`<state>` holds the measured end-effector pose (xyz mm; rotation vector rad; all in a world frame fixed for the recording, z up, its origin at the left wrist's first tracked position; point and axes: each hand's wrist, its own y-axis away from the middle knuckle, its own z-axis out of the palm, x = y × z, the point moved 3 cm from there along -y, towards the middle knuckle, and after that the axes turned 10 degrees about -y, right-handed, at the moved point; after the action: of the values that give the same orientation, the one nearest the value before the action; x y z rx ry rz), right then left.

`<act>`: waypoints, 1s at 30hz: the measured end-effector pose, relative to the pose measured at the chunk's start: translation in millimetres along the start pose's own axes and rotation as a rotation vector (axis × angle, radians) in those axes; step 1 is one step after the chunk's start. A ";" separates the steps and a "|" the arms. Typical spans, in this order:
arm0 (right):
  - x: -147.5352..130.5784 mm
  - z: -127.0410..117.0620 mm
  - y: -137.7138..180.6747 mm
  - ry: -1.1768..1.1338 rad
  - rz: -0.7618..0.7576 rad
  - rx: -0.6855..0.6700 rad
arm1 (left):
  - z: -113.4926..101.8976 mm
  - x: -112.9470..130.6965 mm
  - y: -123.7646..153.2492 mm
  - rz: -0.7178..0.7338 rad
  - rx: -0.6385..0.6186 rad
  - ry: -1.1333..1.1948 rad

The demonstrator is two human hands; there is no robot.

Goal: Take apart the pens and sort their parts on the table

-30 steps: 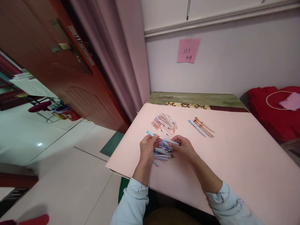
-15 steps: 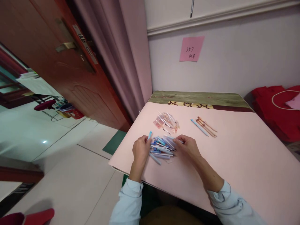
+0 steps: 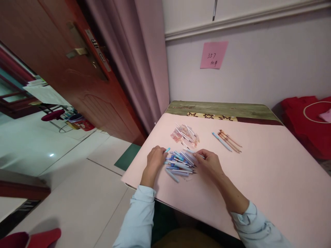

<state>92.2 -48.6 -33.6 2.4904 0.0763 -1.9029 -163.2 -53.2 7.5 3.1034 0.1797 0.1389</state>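
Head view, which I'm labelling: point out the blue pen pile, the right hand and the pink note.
Blue pen pile (image 3: 181, 165), head view, its middle.
Right hand (image 3: 210, 161), head view, its back.
Pink note (image 3: 214, 55), head view, its centre.

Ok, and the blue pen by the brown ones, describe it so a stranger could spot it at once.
Start at the pink-covered table below the pink note. Beyond the right hand lie a few brown pens. The blue pen sits alongside them on the left, the only blue one in that small group.
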 end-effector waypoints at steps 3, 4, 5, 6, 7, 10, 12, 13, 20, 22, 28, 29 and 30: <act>-0.7 0.7 0.3 -0.009 -0.001 -0.009 | 1.2 -4.2 -1.7 -0.038 0.004 0.068; -1.0 1.0 0.5 -0.011 0.001 -0.012 | 2.0 -5.8 -1.9 -0.070 0.017 0.078; -1.5 1.4 0.7 -0.014 0.004 -0.017 | 2.9 -7.3 -2.1 -0.103 0.030 0.085; -1.9 1.7 1.0 -0.019 0.006 -0.023 | 3.9 -8.8 -2.5 -0.132 0.043 0.094; -2.4 2.1 1.4 -0.024 0.007 -0.029 | 5.1 -10.1 -3.0 -0.149 0.057 0.107; -3.3 2.9 2.3 -0.042 0.009 -0.041 | 9.8 -14.9 -7.3 -0.151 0.107 0.197; -3.1 3.0 2.7 -0.048 0.016 -0.039 | 13.4 -19.4 -12.2 -0.137 0.131 0.267; -2.9 3.1 2.8 -0.051 0.018 -0.037 | 15.1 -21.8 -15.1 -0.132 0.137 0.291; -2.6 3.3 2.7 -0.039 0.016 -0.044 | 17.6 -20.9 -29.8 0.038 0.076 0.318; -3.3 2.9 2.7 -0.038 0.002 -0.040 | 16.9 -18.2 -29.1 0.076 0.066 0.314; -0.7 3.4 1.8 -0.019 0.021 -0.031 | 19.2 -20.6 -22.5 0.080 0.059 0.435; -0.1 3.7 1.6 -0.018 0.024 -0.029 | 19.6 -21.9 -22.3 0.069 0.069 0.451; 0.3 3.8 1.4 -0.017 0.024 -0.026 | 19.9 -23.2 -22.5 0.056 0.084 0.460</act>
<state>88.7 -50.1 -35.0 2.4463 0.0707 -1.9014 -186.9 -34.0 -15.1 3.1034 0.1089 0.8664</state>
